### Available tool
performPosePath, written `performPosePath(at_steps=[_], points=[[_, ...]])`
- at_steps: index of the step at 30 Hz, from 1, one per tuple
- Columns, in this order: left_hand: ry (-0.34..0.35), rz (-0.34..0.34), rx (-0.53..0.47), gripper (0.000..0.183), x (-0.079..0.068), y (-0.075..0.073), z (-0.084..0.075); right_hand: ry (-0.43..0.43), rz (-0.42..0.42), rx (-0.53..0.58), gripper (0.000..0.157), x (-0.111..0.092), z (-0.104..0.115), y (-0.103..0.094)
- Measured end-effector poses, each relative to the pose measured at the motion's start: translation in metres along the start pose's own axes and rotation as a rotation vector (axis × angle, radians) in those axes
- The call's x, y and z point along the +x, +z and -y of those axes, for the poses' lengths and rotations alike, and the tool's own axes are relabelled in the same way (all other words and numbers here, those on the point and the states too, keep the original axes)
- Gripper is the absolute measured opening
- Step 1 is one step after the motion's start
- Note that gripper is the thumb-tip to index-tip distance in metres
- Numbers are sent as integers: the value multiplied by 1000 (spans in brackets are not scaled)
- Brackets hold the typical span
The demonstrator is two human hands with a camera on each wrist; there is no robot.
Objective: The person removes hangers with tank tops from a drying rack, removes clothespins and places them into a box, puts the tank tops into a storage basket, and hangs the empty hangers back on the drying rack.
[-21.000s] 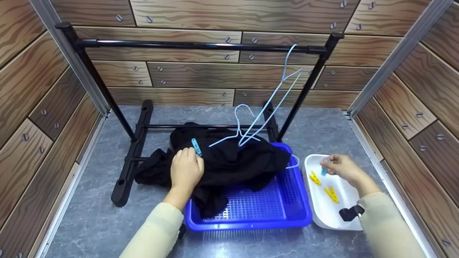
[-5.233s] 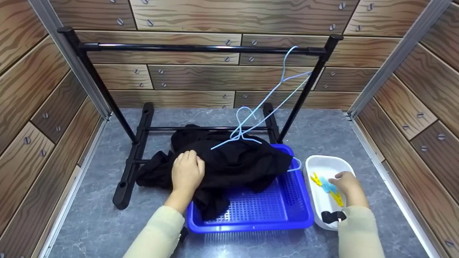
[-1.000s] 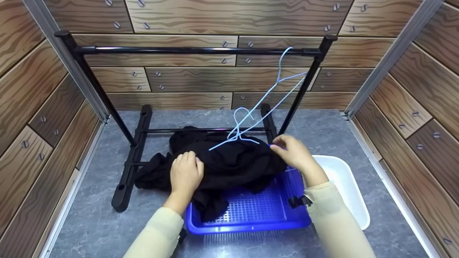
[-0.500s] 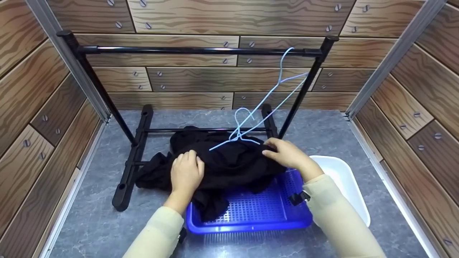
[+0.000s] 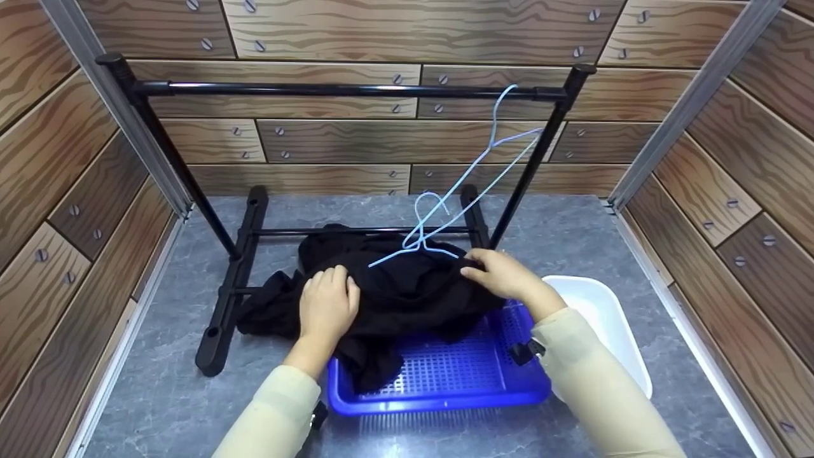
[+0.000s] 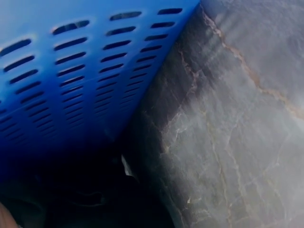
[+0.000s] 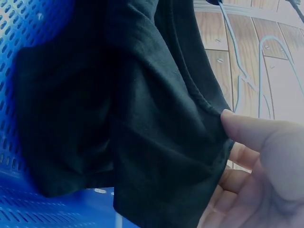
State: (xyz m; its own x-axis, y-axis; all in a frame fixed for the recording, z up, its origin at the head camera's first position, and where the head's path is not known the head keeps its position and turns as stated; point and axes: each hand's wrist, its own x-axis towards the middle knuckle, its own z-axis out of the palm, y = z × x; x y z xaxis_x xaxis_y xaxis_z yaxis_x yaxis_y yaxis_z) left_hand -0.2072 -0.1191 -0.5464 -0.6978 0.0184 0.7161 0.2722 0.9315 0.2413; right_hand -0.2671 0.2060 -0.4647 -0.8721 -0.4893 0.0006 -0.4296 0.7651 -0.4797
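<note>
A black shirt (image 5: 407, 305) lies bunched across the blue basket (image 5: 439, 405) and spills over its left side. My left hand (image 5: 328, 304) grips the shirt's left part, knuckles up. At the right end, thumb and fingers of my right hand (image 5: 505, 277) pinch the cloth; the right wrist view puts this pinch beside the banded neckline (image 7: 190, 88). A light blue wire hanger (image 5: 395, 256) pokes out of the shirt, hook upward. Another blue hanger (image 5: 472, 166) hangs from the black rack bar (image 5: 305, 89) and overlaps the first one in the head view.
The black rack's foot (image 5: 219, 343) stands left of the shirt. Beside the basket on the right is a white tray (image 5: 620, 337), partly covered by the right forearm. Wood-patterned walls close in the back and both sides.
The right hand held a blue clothespin, later reached among clothespins in the tray, then came left and now pinches the shirt. A blue clothespin by the left hand no longer shows.
</note>
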Motion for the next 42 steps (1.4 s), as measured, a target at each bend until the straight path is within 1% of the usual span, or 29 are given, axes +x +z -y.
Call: performPosePath(at_steps=[7, 12, 16, 23, 26, 29, 34, 36, 38, 42], points=[[-5, 18, -23, 21, 3, -5, 0, -2, -22, -24, 18, -1, 0, 1], [-12, 27, -27, 22, 1, -6, 1, -4, -44, -44, 21, -4, -3, 0], [-2, 37, -24, 23, 1, -7, 2, 18, -55, -34, 23, -8, -8, -1], [-30, 11, 33, 25, 1, -12, 8, 65, -69, -15, 23, -14, -17, -2], [-22, 3, 52, 26, 1, -12, 10, 78, -74, -14, 20, -16, -19, -1], [-13, -12, 58, 26, 1, -12, 12, 98, -81, -12, 20, -18, -20, 1], [-17, -37, 69, 26, 4, -13, 16, 163, -103, 0, 22, -22, -19, -1], [-20, -28, 67, 26, 5, -14, 17, 179, -114, 7, 21, -23, -18, -3], [-22, -4, 54, 26, 6, -15, 17, 191, -125, 15, 21, -24, -19, -4], [-26, 86, -6, 27, 9, -17, 16, 211, -137, 38, 20, -27, -23, -6]])
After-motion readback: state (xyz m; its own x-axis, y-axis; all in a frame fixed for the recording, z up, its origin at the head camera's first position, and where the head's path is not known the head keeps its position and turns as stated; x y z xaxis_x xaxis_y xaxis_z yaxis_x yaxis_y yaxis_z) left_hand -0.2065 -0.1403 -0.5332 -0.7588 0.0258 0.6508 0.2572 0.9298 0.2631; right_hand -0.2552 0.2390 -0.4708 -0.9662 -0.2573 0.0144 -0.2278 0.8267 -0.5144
